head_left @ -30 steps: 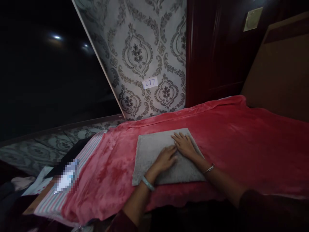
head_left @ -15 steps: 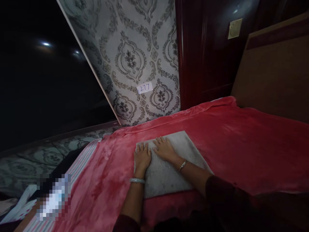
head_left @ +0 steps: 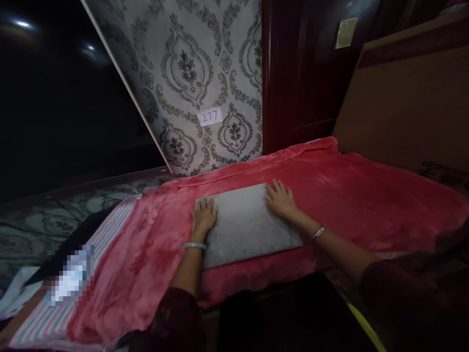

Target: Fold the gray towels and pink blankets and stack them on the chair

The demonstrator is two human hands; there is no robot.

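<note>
Left hand [head_left: 204,216] and right hand [head_left: 281,199], spread open, touch a grey rectangular plush cloth [head_left: 247,227] at its far corners; its long axis runs left-right.

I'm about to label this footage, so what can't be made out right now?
Head view:
Gray cloth: underside hidden against the red blanket.
Its left edge: partly covered by the left hand.
Pale item: blurred by pixelation.
Brown panel: cut off by the picture's right edge.

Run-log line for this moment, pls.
left hand: open, at far-left corner of grey cloth | right hand: open, at far-right corner | cloth: flat on red blanket
</note>
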